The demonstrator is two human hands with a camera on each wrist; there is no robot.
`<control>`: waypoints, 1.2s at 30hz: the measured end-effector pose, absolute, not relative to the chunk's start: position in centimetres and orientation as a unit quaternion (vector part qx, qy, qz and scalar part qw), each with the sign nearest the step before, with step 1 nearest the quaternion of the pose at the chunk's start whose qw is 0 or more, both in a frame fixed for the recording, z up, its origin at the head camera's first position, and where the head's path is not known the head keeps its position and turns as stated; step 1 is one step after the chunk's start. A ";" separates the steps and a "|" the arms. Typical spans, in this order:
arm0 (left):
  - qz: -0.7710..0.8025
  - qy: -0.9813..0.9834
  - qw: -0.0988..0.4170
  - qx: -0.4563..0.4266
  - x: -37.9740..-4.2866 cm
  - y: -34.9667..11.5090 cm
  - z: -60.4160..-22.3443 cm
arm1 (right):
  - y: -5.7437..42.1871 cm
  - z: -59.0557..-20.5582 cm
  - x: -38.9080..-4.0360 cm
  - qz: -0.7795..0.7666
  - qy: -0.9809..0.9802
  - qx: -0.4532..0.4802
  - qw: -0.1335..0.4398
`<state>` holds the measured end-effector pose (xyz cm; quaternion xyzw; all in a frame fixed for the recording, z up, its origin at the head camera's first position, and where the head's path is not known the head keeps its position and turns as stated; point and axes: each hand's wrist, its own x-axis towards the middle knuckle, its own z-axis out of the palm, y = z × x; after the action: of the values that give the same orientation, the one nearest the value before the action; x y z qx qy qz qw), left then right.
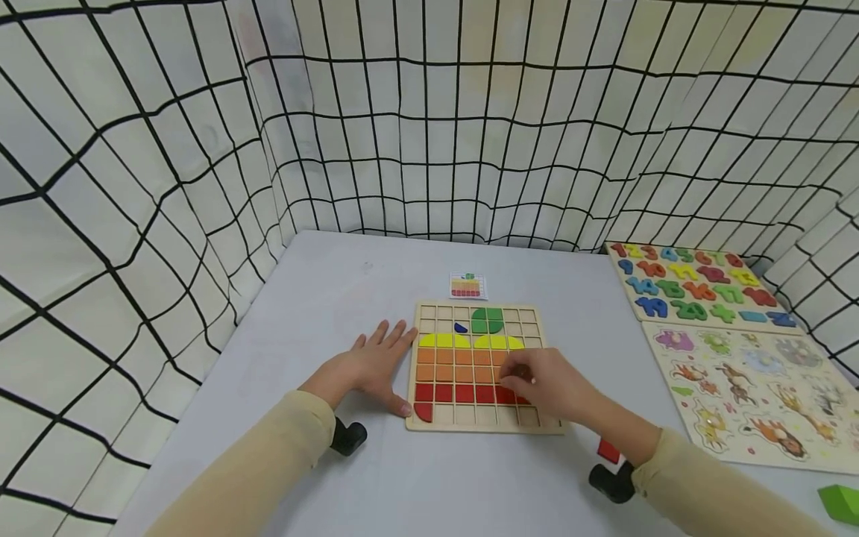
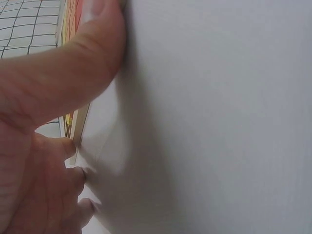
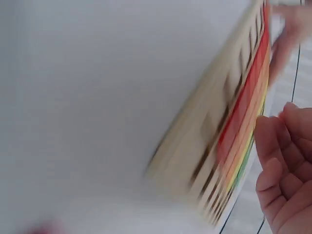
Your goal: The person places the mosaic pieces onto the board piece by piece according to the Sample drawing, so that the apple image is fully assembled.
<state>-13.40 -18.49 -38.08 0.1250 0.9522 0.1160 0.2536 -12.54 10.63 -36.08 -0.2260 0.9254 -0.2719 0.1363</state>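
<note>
A square wooden grid board [image 1: 476,419] lies on the table, with green, yellow, orange and red pieces and a small blue piece [image 1: 460,327] in it. My left hand [image 1: 376,367] is spread flat along its left edge, the thumb [image 2: 100,44] by the board's corner. Over the right part of the red row [image 1: 464,393], my right hand [image 1: 546,380] has its fingers curled, thumb and index tips close together. In the right wrist view no piece shows at the curled fingers [image 3: 270,175]. The right hand hides some cells at the board's right side.
A small picture card [image 1: 467,286] lies behind the board. One red piece [image 1: 608,450] is on the table beneath the right forearm. To the right are a number puzzle [image 1: 698,283], an animal puzzle [image 1: 751,395] and a green block [image 1: 840,504]. Black netting [image 1: 429,119] surrounds the table.
</note>
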 end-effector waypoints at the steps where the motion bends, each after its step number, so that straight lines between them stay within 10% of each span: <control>1: 0.115 0.953 0.253 0.124 -13.4 -18.5 -38.0 | 12.0 -36.0 -12.8 -0.266 0.928 -0.225 0.133; 17: 0.111 0.951 0.258 0.131 -13.4 -18.5 -37.8 | 25.9 -36.4 -12.8 -0.204 0.922 -0.182 0.272; 36: 0.112 0.951 0.257 0.127 -13.3 -18.4 -37.6 | 25.7 -36.7 -12.9 -0.186 0.939 -0.193 0.217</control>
<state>-13.26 -18.40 -37.61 0.1269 0.9514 0.1122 0.2572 -12.89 25.67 -36.71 -0.1926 0.9388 -0.1859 0.2169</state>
